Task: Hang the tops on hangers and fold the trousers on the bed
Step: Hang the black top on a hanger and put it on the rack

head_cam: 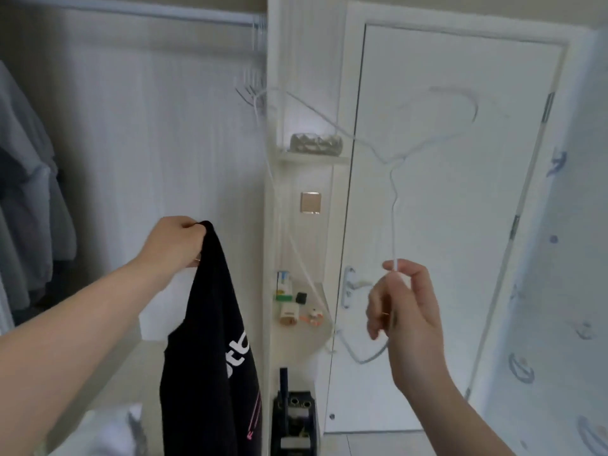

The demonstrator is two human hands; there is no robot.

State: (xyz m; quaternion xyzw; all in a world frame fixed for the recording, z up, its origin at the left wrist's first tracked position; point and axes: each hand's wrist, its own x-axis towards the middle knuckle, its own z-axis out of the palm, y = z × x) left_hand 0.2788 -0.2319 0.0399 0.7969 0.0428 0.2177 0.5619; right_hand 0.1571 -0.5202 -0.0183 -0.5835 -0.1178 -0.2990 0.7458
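Fingers (188,228) of the left hand (171,243) clamp one edge of a black top (210,324), which hangs beside the shelves (312,158). Right hand (404,311) pinches a blurred white hanger (394,232), apparently upside down, before the door (460,264).

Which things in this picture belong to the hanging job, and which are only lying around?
For the job: black top in the left hand; white hanger in the right hand; wardrobe rail.
Just lying about: small shelf items; patterned bowl; wall switch; door.
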